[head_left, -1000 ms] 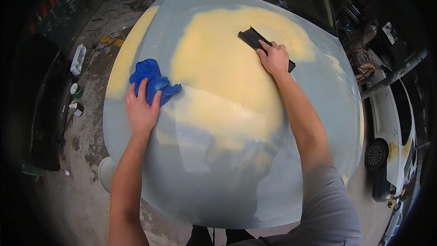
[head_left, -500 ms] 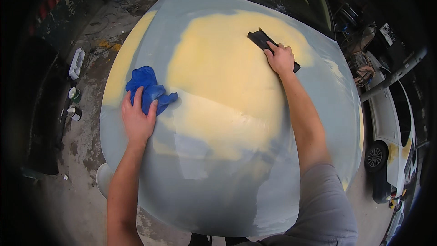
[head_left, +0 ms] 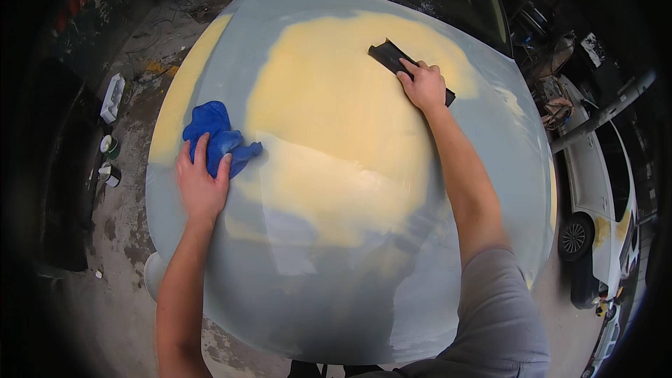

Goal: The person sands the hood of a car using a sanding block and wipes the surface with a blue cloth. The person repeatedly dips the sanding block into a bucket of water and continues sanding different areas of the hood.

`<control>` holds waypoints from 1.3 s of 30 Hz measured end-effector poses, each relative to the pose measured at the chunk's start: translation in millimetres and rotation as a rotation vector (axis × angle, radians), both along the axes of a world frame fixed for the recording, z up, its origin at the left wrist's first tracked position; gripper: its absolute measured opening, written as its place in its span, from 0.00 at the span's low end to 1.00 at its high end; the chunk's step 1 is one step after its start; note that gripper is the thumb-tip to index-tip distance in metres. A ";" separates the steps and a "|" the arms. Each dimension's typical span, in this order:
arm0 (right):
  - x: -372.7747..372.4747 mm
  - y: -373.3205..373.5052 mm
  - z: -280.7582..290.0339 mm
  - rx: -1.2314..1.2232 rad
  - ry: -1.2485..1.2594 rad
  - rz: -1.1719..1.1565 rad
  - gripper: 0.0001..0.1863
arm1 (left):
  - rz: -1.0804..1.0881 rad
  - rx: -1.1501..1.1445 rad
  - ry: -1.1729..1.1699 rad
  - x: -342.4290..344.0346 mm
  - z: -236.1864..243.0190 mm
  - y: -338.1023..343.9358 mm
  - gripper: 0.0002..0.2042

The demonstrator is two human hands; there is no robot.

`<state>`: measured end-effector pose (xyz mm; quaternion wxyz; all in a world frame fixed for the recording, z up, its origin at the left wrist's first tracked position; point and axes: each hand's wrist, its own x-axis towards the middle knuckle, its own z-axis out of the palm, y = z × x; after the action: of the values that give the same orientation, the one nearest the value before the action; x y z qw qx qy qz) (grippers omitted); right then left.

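Note:
A car hood [head_left: 336, 308] in grey primer, with a broad pale-yellow filler patch [head_left: 329, 77], spreads out before me. At its left side, my left hand [head_left: 202, 185] rests on a crumpled blue cloth [head_left: 213, 122], fingertips and thumb curled onto its near part. On the upper right of the yellow patch, my right hand [head_left: 425, 89] grips a long black sanding block [head_left: 389, 56]. The block lies slanted against the surface, its far end pointing up and left. Its underside is hidden, and my palm covers its middle.
Behind the hood is the dark windshield [head_left: 448, 0]. On the floor to the left stand a white tray [head_left: 113, 98] and two small cans [head_left: 110, 145], beside a black panel [head_left: 66, 175]. A white car [head_left: 595, 168] and a grey pole [head_left: 609, 115] are at the right.
The view has shifted a little, so the hood and both hands appear slightly farther left. The sanding block has moved a touch leftward on the patch. Both hands keep their holds.

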<state>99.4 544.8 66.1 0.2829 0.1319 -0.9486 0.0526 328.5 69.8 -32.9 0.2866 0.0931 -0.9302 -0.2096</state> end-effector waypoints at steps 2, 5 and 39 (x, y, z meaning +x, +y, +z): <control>33.1 -21.9 -18.4 -0.018 0.031 0.044 0.21 | 0.034 -0.022 0.035 6.7 -0.7 -16.3 0.31; 191.3 -68.1 -28.7 -0.077 -0.041 0.285 0.25 | 0.075 -0.083 0.029 27.4 3.2 -39.5 0.32; 299.3 -108.4 -28.4 -0.025 -0.121 0.373 0.28 | 0.125 -0.080 0.043 31.3 4.9 -52.1 0.31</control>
<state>398.7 436.4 37.7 0.2122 0.2983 -0.9223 0.1235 359.8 17.7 -28.0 0.3228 0.1349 -0.9237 -0.1560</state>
